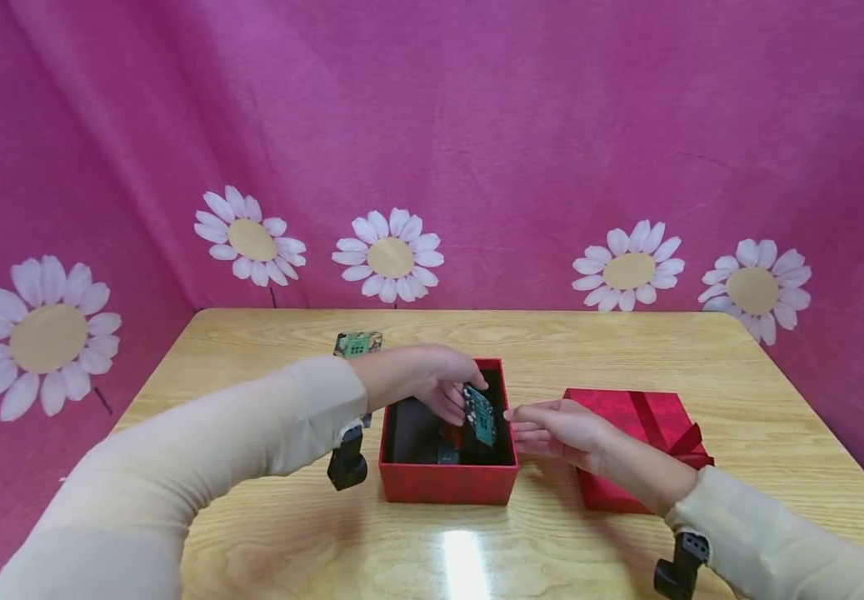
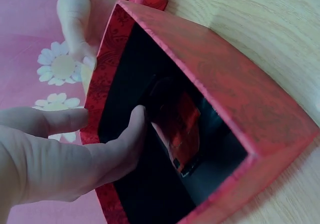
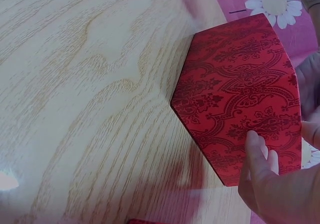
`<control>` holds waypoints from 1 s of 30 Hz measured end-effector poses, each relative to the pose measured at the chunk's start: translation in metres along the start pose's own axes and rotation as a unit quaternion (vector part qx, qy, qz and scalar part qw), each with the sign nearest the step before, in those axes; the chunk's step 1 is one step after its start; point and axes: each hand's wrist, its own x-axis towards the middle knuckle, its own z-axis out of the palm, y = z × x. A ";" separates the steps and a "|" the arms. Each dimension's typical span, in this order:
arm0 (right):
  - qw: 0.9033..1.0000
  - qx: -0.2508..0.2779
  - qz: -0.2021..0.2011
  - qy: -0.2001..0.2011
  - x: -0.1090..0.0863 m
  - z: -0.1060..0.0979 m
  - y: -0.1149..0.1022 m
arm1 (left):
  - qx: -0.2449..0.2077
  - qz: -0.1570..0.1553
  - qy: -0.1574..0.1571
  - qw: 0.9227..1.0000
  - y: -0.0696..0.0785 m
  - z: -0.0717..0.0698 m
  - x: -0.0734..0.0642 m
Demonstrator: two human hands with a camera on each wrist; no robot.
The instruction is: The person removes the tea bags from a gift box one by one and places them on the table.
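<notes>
An open red box [image 1: 448, 483] with a black lining stands on the table. My left hand [image 1: 442, 387] reaches down into it. A small teal patterned packet [image 1: 481, 417] shows tilted beside the left fingers, near the box's right wall. In the left wrist view, the left hand [image 2: 70, 154] has its thumb and fingers apart, with nothing visible between them. A glossy red object [image 2: 182, 129] with a dark end lies inside the box, just past the fingertips. My right hand [image 1: 559, 429] is at the box's right side, its fingers [image 3: 257, 151] lying against the patterned outer wall.
A red lid [image 1: 619, 404] with a ribbon and bow rests on the table at the right, under my right forearm. Another green patterned packet [image 1: 358, 344] lies behind my left forearm. A pink curtain [image 1: 506, 125] with white daisies hangs behind the wooden table [image 1: 282, 333].
</notes>
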 end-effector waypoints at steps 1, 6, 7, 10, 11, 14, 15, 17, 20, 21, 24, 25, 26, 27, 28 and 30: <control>1.000 -0.002 -0.001 0.000 0.000 0.000 0.000 | -0.001 -0.001 -0.004 1.000 0.000 0.002 0.001; 1.000 -0.001 -0.006 -0.004 0.000 0.000 0.000 | 0.021 0.008 -0.024 0.999 0.000 0.011 0.009; 1.000 -0.001 -0.006 -0.005 0.000 0.000 0.000 | 0.031 0.012 -0.026 0.999 -0.001 0.012 0.011; 1.000 0.002 -0.005 -0.004 0.000 0.000 0.001 | 0.062 0.021 -0.031 0.997 -0.005 0.017 0.015; 1.000 0.003 -0.004 -0.004 0.000 0.000 0.001 | 0.070 0.026 -0.030 0.997 -0.007 0.018 0.016; 1.000 0.008 -0.003 -0.003 0.000 0.000 0.001 | 0.083 0.035 -0.032 0.995 -0.009 0.019 0.018; 1.000 0.010 -0.003 -0.004 -0.001 -0.001 0.001 | 0.082 0.038 -0.031 0.995 -0.008 0.019 0.017; 1.000 0.010 -0.004 -0.005 -0.001 -0.001 0.001 | 0.077 0.049 -0.022 0.996 -0.009 0.018 0.016; 1.000 0.009 -0.002 0.001 -0.001 0.000 0.001 | 0.072 0.057 -0.016 0.996 -0.007 0.014 0.013; 1.000 0.008 -0.001 0.003 -0.001 0.000 0.001 | 0.072 0.060 -0.014 0.996 -0.007 0.013 0.012; 1.000 0.008 0.005 0.011 -0.001 0.001 0.001 | 0.077 0.064 -0.005 0.995 -0.008 0.009 0.010; 1.000 0.009 0.007 0.014 -0.001 0.001 0.001 | 0.077 0.065 -0.001 0.995 -0.008 0.008 0.009; 1.000 0.008 0.008 0.015 -0.001 0.001 0.001 | 0.077 0.066 0.002 0.995 -0.009 0.008 0.009; 1.000 0.009 0.010 0.015 -0.001 0.001 0.001 | 0.077 0.066 0.003 0.995 -0.009 0.007 0.007; 1.000 0.009 0.011 0.016 -0.001 0.002 0.001 | 0.077 0.066 0.005 0.995 -0.010 0.006 0.006; 1.000 0.010 0.011 0.014 -0.001 0.002 0.000 | 0.077 0.067 0.008 0.995 -0.011 0.005 0.004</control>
